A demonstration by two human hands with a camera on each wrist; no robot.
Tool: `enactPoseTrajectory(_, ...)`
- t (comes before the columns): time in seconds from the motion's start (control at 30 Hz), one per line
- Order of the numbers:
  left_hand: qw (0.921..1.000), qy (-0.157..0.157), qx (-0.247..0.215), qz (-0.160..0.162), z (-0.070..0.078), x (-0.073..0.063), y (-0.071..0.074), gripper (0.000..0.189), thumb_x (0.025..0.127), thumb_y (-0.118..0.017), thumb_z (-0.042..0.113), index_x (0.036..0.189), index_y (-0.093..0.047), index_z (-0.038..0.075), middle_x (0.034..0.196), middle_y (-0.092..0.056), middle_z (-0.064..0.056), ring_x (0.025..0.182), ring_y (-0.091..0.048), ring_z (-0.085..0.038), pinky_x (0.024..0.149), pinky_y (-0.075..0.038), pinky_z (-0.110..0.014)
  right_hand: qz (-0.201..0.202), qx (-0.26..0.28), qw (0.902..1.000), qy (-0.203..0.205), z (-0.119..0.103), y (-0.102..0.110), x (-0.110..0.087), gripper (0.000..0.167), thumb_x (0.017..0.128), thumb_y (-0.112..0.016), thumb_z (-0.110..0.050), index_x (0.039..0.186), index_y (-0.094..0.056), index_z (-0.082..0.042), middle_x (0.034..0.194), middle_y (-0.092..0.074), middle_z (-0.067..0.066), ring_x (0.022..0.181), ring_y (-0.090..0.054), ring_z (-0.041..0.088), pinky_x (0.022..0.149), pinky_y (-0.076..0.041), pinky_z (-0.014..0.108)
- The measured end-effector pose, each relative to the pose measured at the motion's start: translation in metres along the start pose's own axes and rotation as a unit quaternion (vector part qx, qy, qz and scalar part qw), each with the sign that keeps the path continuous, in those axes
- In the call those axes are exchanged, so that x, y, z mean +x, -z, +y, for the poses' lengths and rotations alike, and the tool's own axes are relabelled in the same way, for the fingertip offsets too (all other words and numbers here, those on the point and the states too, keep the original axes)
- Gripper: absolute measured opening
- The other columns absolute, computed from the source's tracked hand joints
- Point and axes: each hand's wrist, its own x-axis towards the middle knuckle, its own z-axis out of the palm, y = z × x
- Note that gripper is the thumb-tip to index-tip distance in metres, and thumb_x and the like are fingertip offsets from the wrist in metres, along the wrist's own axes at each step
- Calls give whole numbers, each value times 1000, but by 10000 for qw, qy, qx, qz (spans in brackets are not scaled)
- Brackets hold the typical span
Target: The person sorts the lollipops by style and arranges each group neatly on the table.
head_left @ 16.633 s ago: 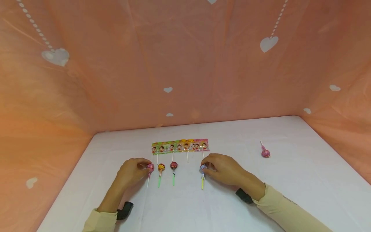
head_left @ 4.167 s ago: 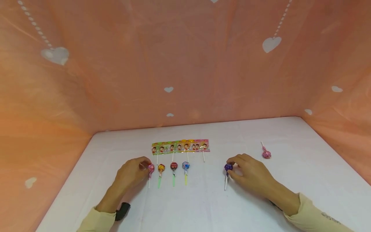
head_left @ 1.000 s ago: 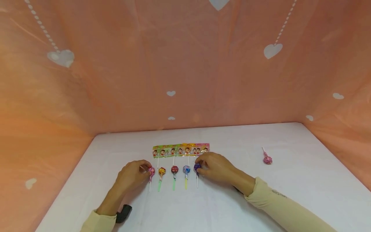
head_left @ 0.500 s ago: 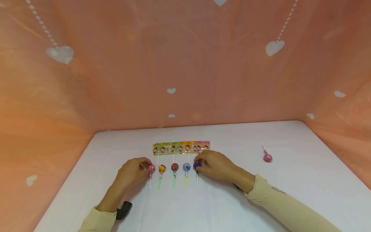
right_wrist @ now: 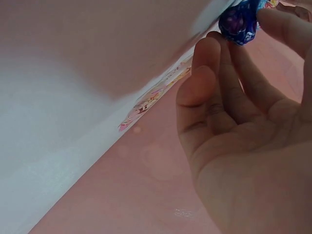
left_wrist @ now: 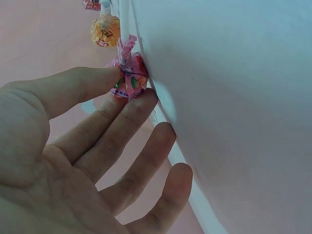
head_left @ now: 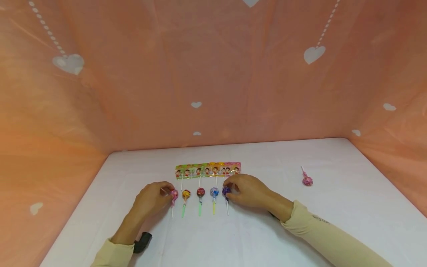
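With thumb and fingers, my left hand (head_left: 152, 199) pinches the head of a pink-wrapped lollipop (left_wrist: 132, 78), its white stick toward me in the head view. My right hand (head_left: 250, 191) pinches a purple-wrapped lollipop (head_left: 227, 190) at the right end of the same row; in the right wrist view its wrapper (right_wrist: 239, 23) looks deep blue. Between the hands lie a yellow lollipop (head_left: 186, 194), a dark red one (head_left: 200, 192) and a blue one (head_left: 214, 191), heads away from me. Fingers partly cover both pinched heads.
Behind the row lies a strip of flat packaged lollipops (head_left: 200, 170) in green, orange and pink, their white sticks toward me. Another pink lollipop (head_left: 307, 181) lies alone at the right. The white table (head_left: 213, 241) ends at a peach curtain (head_left: 220, 92) with white hearts.
Earlier my right hand brought the blue lollipop into the row and released it, then carried the purple one left to its side. My left hand keeps its pinch; both barely move over the last second.
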Motion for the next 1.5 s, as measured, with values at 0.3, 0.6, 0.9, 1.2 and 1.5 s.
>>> enactPoseTrajectory(0.3,10000,14,-2,25,0,1,2,16,85,-71,17,101,-74,15,93,-73,-1,89,-65,-20,72,-49,-41,24,-12,10000,14,0,-1,1,26,87,-71,-29,110,-72,-18,98,-69,-9,84,-57,6,81,-50,32)
enactPoseTrajectory(0.6,10000,96,-11,-3,0,1,3,16,85,-71,16,100,-74,14,94,-73,-2,89,-65,-20,71,-48,-40,5,69,10000,8,-2,-1,2,26,86,-72,-28,109,-73,-17,98,-70,-9,84,-57,6,80,-50,32)
enactPoseTrajectory(0.9,9999,156,-14,-29,0,0,5,15,85,-71,17,100,-74,15,94,-73,-1,90,-65,-19,71,-48,-40,158,-144,9997,132,-1,-4,2,29,87,-72,-32,112,-71,-18,102,-69,-8,87,-57,6,81,-51,33)
enactPoseTrajectory(1.2,10000,56,-79,17,0,0,0,16,85,-71,16,101,-74,15,94,-73,-1,90,-65,-20,72,-49,-41,316,-331,9989,54,2,-3,-6,31,88,-71,-33,114,-71,-16,114,-70,-1,114,-64,20,97,-51,43)
enactPoseTrajectory(1.5,9999,52,-90,93,0,0,-2,14,85,-72,16,99,-74,16,91,-73,0,89,-65,-19,71,-49,-38,524,-428,9977,72,13,3,-17,29,89,-70,-30,114,-70,-17,118,-70,0,116,-64,21,97,-52,43)
